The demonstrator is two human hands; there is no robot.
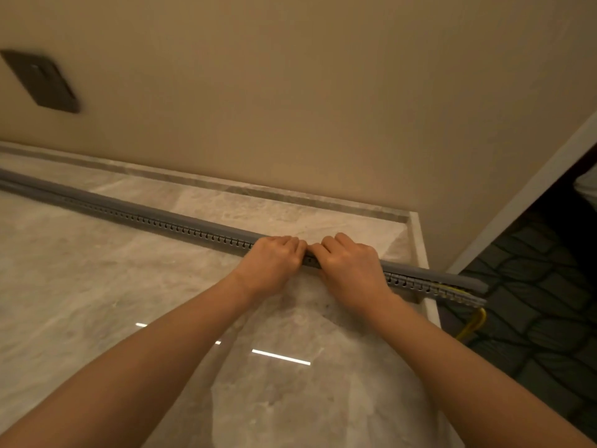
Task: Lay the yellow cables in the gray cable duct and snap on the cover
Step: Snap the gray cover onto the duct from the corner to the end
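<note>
Left hand (274, 257) and right hand (350, 266), fingers curled over the cover (181, 217), apparently snap it onto the duct (420, 286); 3 o'clock end next.

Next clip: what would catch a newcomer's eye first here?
The left hand and right hand sit side by side at center, fingers curled over the gray cover of the cable duct on the marble floor. At the right end the cover gapes, yellow cables showing.

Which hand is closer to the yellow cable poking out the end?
The right hand. It grips the gray duct on the side toward the yellow cable, which hangs at the duct's right end. The left hand grips beside it, farther away.
</note>
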